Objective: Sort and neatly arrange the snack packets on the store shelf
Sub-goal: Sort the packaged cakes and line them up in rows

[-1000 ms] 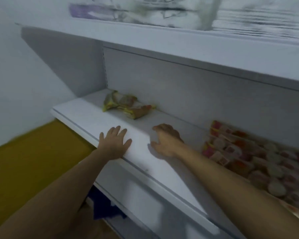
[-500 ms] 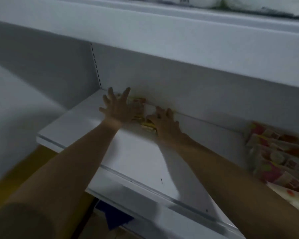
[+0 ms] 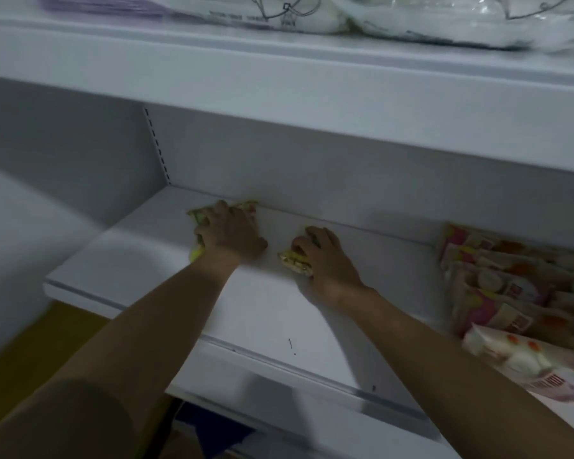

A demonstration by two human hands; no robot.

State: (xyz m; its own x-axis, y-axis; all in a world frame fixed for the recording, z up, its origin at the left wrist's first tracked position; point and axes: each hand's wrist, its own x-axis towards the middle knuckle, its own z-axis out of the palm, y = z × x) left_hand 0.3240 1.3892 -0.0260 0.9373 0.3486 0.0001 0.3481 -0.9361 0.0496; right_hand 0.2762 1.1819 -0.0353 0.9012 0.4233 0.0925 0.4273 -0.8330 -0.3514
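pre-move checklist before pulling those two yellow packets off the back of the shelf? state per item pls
1. Left hand grip on left yellow packet: ok, fingers curled over it.
2. Right hand grip on right yellow packet: ok.
3. Packets apart from each other: ok, bare shelf between.
4. Path forward to shelf edge: ok.
5. Pink packets at right out of the way: ok.
6. Packets fully lifted: cannot tell.

Dim light is falling over a white shelf unit [image 3: 272,313], its grey back panel [image 3: 312,180] sitting in shadow beside a slotted upright [image 3: 156,144]. An upper shelf [image 3: 279,77] is hanging overhead, a pale wall [image 3: 30,210] is standing at the left, and a mustard-yellow floor [image 3: 40,339] is showing below.
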